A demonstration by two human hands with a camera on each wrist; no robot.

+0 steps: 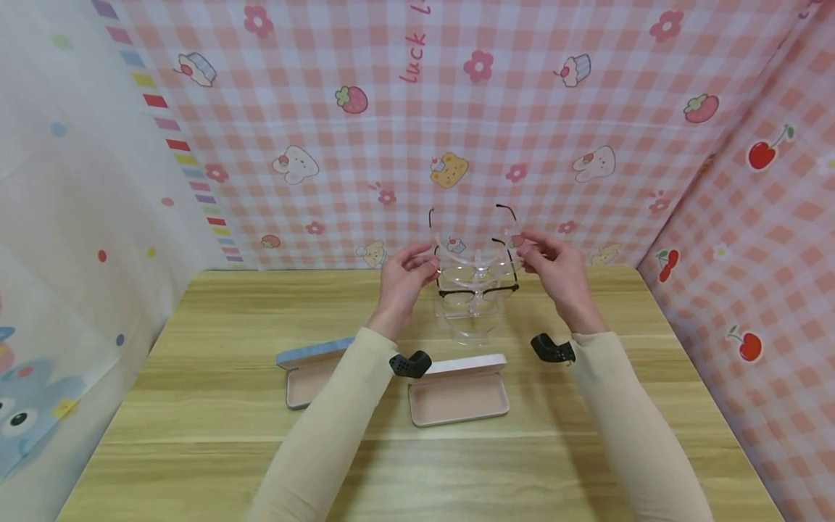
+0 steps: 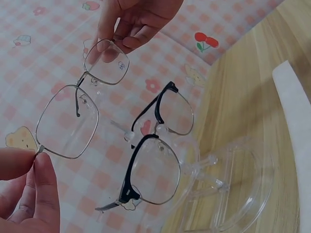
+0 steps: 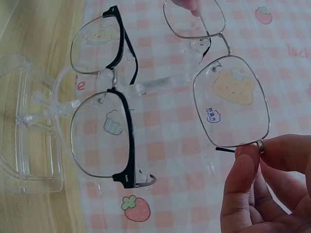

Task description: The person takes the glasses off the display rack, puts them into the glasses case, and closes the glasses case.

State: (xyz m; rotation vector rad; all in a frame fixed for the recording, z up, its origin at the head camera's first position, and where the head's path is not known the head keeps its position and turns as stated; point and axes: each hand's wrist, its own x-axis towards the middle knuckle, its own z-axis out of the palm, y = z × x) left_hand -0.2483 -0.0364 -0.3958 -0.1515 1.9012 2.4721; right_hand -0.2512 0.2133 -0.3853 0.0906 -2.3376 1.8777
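Note:
Between both hands is a pair of thin metal-rimmed glasses (image 2: 97, 131), held at the top of a clear plastic display stand (image 1: 474, 330). My left hand (image 1: 403, 284) pinches one hinge corner of the frame between thumb and fingers. At the opposite hinge, the right hand (image 1: 562, 274) pinches in the same way, as the right wrist view shows with its thumb and fingers (image 3: 267, 179). Black half-rimmed glasses (image 1: 479, 293) sit lower on the stand, touched by neither hand. Whether the metal-rimmed pair rests on the stand's upper holder I cannot tell.
On the wooden table (image 1: 215, 435), an open white glasses case (image 1: 459, 402) lies in front of the stand. An open blue case (image 1: 313, 357) is at its left, partly hidden by the left sleeve. A checked cloth (image 1: 391, 130) hangs behind.

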